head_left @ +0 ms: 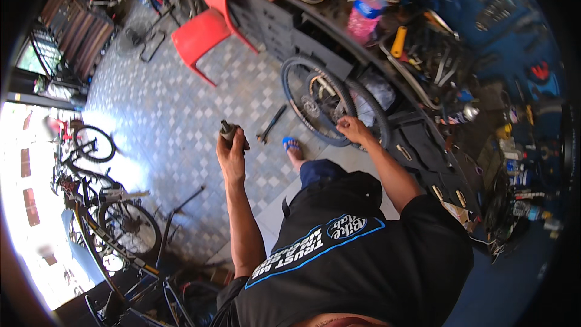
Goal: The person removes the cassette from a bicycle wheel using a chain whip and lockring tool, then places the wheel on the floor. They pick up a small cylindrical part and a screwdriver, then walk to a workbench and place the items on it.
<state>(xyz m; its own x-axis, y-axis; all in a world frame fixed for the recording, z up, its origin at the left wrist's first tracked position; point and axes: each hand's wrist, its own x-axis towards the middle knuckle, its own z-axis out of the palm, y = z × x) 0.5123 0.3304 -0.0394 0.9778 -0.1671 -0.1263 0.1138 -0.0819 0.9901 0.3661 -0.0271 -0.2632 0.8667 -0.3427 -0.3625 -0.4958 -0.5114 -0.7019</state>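
My left hand (232, 152) is raised over the tiled floor, its fingers wrapped round a small dark object with a narrow black tip (226, 126). The fingers cover most of it, so its kind does not show. To the right, my right hand (356, 129) is closed, with thumb and fingers together. Anything pinched in it is too small to make out. Behind that hand, a bicycle wheel (292, 104) with a black tyre and a disc rotor leans by the workbench. A second tyre (379, 115) stands just behind it. Whether my right hand touches the wheel, I cannot tell.
A workbench with dark drawers (275, 27) runs along the right, crowded with tools and a pink-filled bottle (366, 15). A red chair (203, 36) stands ahead. On the floor lies a dark long tool (272, 122). Several bicycles (130, 230) stand at left.
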